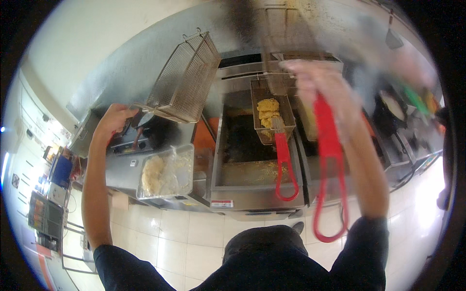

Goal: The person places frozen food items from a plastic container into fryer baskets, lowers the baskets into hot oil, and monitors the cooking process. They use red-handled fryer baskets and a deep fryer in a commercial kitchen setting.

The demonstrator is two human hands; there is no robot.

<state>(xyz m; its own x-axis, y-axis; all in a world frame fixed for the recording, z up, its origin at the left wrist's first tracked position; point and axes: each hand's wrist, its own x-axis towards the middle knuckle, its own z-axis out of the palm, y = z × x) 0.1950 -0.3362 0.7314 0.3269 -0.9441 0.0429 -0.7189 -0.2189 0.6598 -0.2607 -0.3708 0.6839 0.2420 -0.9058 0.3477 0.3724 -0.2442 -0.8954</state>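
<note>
My left hand grips a wire fry basket by its handle end. That basket is tilted above the counter, left of the deep fryer, and no food shows in it. At the fryer's back, my blurred right hand is around the upper part of a red handle. Its wire basket is raised, blurred, and looks empty. Below, a third basket sits at the fryer's right side, holding golden battered pieces. Its red handle points towards me.
Left of the fryer, a metal tray holds pale battered or floured food under clear plastic. A dark pan stands behind it. To the right are another fryer bay and a dark pan. A spatula hangs at upper right.
</note>
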